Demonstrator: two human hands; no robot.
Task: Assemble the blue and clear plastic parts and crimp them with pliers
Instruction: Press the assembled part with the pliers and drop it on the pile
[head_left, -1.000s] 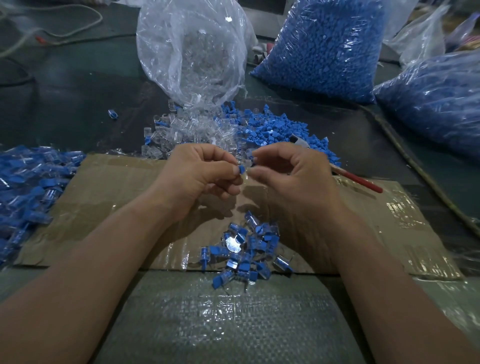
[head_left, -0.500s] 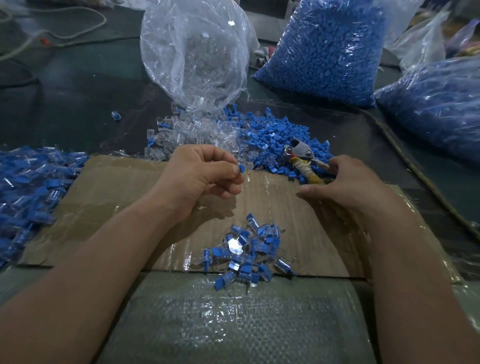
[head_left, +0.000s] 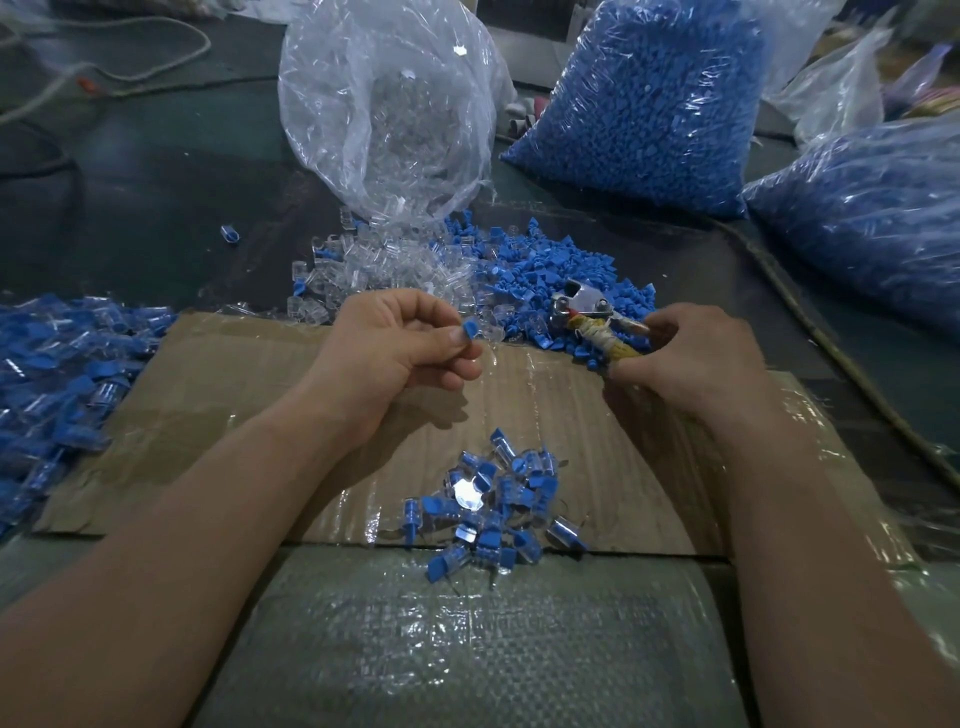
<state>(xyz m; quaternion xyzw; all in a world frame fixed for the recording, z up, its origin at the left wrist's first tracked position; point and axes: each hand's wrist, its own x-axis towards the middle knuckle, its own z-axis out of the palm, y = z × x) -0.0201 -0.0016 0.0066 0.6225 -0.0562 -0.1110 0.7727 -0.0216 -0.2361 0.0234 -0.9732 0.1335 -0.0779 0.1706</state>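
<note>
My left hand (head_left: 400, 348) pinches a small blue and clear assembled part (head_left: 470, 329) above the cardboard sheet (head_left: 249, 384). To its right, my right hand (head_left: 691, 358) curls its fingers round the yellow-wrapped handles of the pliers (head_left: 597, 319), whose metal jaws lie on the loose blue parts (head_left: 540, 270). Loose clear parts (head_left: 374, 275) spill from a clear bag just behind. A small pile of assembled pieces (head_left: 493, 504) lies near the cardboard's front edge.
An open clear bag (head_left: 384, 119) stands at the back, with two full bags of blue parts (head_left: 654, 104) to its right. A heap of bagged blue pieces (head_left: 57, 379) lies at the left. Woven plastic sheet (head_left: 467, 644) covers the near table.
My right hand left the part at my left hand, moved right to the pliers and closed round their handles. My left hand stayed in place, still pinching the part.
</note>
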